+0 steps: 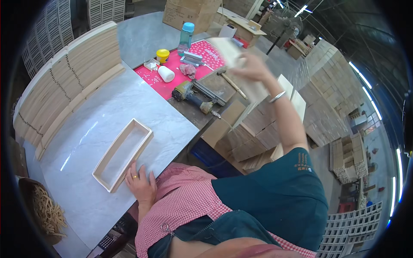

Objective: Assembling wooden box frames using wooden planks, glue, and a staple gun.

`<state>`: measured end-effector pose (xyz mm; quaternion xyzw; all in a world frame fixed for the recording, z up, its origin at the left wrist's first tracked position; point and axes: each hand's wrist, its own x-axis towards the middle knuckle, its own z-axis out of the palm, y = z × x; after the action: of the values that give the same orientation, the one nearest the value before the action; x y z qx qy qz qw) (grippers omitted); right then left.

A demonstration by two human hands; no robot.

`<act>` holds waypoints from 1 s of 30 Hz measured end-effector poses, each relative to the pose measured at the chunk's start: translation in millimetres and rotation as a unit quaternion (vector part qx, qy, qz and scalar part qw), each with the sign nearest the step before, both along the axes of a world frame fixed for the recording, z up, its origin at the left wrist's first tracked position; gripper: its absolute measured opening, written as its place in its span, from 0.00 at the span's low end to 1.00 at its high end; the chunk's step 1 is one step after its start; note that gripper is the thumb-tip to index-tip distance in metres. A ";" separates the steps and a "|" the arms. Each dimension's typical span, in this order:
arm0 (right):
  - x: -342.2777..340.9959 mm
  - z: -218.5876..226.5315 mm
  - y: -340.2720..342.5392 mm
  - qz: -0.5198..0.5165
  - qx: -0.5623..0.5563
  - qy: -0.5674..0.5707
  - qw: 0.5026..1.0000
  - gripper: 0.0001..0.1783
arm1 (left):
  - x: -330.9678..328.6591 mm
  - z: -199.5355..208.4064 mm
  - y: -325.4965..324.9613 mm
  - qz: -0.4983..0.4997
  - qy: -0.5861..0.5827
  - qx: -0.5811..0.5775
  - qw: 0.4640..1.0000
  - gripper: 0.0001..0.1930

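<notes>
A shallow rectangular wooden frame [144,149] lies on the pale marbled tabletop [92,144]; the tabletop shows through its middle. My left hand [141,184], with a ring on one finger, rests beside the frame's near long side. Its fingers are apart, and the tips touch the wood. Out to the right, my right hand [251,69] is raised and smeared by motion, its fingers closed on a pale wooden board [226,50]. Below that hand, a hammer [232,85] and a nail gun [193,98] lie on a brown surface.
Upright wooden strips [71,79] line the table's far left. A pink mat [159,88] bears a blue-capped bottle [186,39], a yellow tub [162,55] and a white bottle [166,74]. A bin of wood scraps [47,208] stands lower left; stacked boards [251,139] stand right.
</notes>
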<state>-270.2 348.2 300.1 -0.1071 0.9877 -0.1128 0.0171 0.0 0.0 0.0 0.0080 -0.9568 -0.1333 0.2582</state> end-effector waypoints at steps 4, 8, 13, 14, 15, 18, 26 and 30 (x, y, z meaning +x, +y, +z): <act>19.4 -74.8 -82.2 0.327 -0.139 -0.033 0.934 0.41 | -0.1 51.2 -4.8 0.018 0.090 0.124 0.988 0.43; 70.8 -121.8 -163.1 0.522 -0.232 -0.121 0.812 0.30 | -25.5 135.3 -22.4 0.058 0.267 0.262 0.925 0.32; 97.8 -134.9 -198.2 0.552 -0.286 -0.299 0.724 0.25 | 20.9 126.9 -107.7 -0.093 0.015 0.349 0.933 0.19; 100.5 -130.0 -203.2 0.569 -0.313 -0.339 0.680 0.19 | 27.3 136.6 -87.5 -0.010 0.023 0.472 0.881 0.13; 91.6 -121.5 -195.1 0.578 -0.232 -0.292 0.726 0.13 | 28.8 130.4 -97.5 0.073 -0.032 0.406 0.910 0.11; 74.0 -137.8 -177.3 0.588 -0.259 -0.185 0.744 0.14 | 10.4 145.4 -77.0 0.059 -0.018 0.511 0.857 0.10; 32.1 -137.4 -194.0 0.501 -0.113 -0.050 0.857 0.20 | 11.8 130.6 -87.1 0.068 -0.061 0.724 0.684 0.15; 32.3 -147.9 -202.0 0.465 -0.149 -0.080 0.869 0.26 | 12.9 134.4 -86.0 0.093 -0.065 0.742 0.661 0.16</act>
<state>-237.9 146.2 152.2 -0.5455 0.7906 -0.2455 0.1307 12.9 -86.0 134.4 0.2949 -0.5497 -0.7731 0.1149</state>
